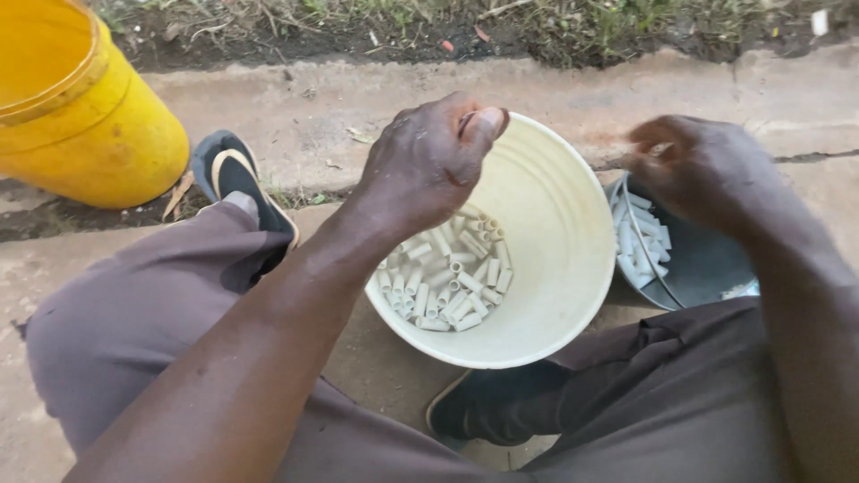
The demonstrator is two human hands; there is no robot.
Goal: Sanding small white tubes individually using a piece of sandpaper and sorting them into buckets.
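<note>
Dark trousers (143,331) on the person's bent knees fill the bottom of the frame, nearest the camera, with both bare forearms reaching forward over them. At centre, the left hand (425,165) is curled nearly closed above the rim of a cream plastic bucket (559,241), thumb pressed against the fingers; whether it pinches anything is hidden. At right, the right hand (693,170) is also curled, hovering over a grey metal bowl (707,264), and its motion blur conceals any contents. Short pale tube pieces (447,277), like cut sticks, lie heaped in the bucket's bottom; a second heap of pale pieces (640,237) rests in the bowl. By appearance, pieces are being handled between the two containers, so the next move would call for a careful pinch. Outward, a sandalled foot (234,179) rests on concrete ground (340,116), and a yellow bucket (80,116) stands upper left.
</note>
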